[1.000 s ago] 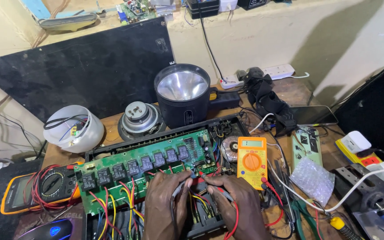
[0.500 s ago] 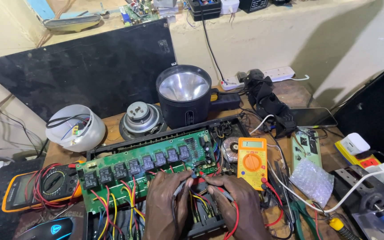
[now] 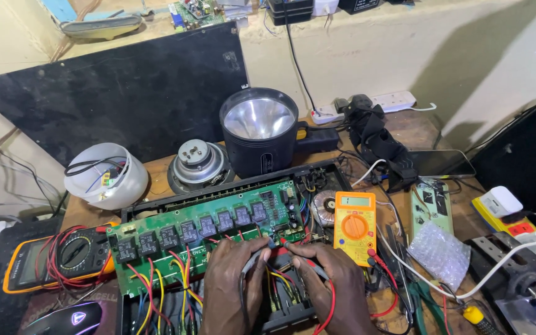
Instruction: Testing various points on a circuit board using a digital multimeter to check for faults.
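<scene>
Little has changed since the earlier frames: both hands remain at the near edge of the green circuit board, and only the camera view has drifted slightly. Left hand is closed around a black probe, held pen-fashion so that its tip meets the board just below the row of black relays. Right hand grips a red probe in the same manner, its tip set close beside the other; the exact contact points are too small to make out. Both wrists rest low over the open black chassis that carries the board, which steadies the tips. Red and yellow wires fan out from the board's near edge toward the viewer.

Yellow multimeter lies face-up just right of the board, tilted toward the person so its display can be read while the probes are held in place; red and black leads run from it to the hands. A second multimeter, wrapped in its own red leads, lies unused at the left of the table. Further back stand a large black torch, a loose speaker and a white bowl of wire scraps. A small bubble-wrap bag and a separate small board lie to the right.
</scene>
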